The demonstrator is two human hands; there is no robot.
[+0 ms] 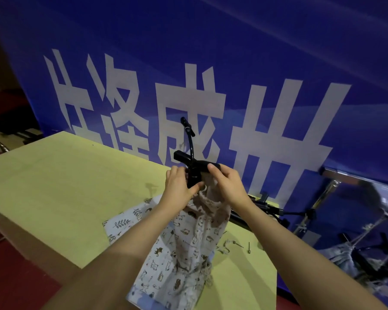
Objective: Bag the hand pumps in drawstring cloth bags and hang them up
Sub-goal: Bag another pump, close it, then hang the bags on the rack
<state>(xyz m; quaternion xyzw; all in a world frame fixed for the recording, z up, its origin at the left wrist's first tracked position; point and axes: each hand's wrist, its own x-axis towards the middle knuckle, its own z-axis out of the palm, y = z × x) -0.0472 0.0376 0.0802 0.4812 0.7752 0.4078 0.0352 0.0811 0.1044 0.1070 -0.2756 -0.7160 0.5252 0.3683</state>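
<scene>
A black hand pump [189, 161] stands upright inside a cat-print drawstring cloth bag [184, 249]; only its T-handle and curved hose stick out of the top. My left hand [179, 186] pinches the gathered bag mouth against the pump's shaft. My right hand [227, 184] grips the bag's rim under the right end of the handle. A second bag with a leaf print [123, 222] lies flat on the table behind the first. Another black pump [262, 209] lies on the table at the right, partly hidden by my right arm.
The work sits on a yellow-green table [65, 186] against a blue banner [233, 74] with white characters. Small pump needles [248, 247] lie on the table at the right. Beyond the table's right end a metal rack [323, 198] holds a bagged pump [349, 258].
</scene>
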